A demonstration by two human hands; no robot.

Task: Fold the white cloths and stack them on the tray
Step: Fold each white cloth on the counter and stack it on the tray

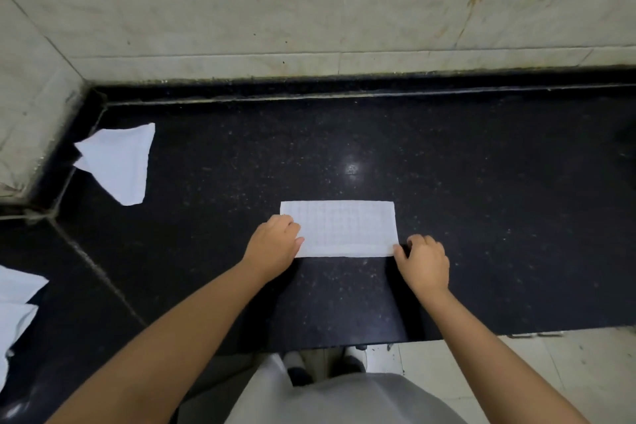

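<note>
Head view: the white cloth (339, 228) lay flat on the black speckled counter (481, 217), folded into a rectangle, its long axis running left to right across the near middle. The left hand (275, 243) rested on the cloth's near-left corner, fingers curled over the edge; whether they pinched it could not be told. The right hand (425, 260) sat at the near-right corner, fingers curled at the edge, grip likewise unclear. Both hands were equally near. The fabric showed a waffle grid. A loose cloth (118, 162) lay far left; more white cloth (17, 303) at the near-left edge. No tray was visible.
</note>
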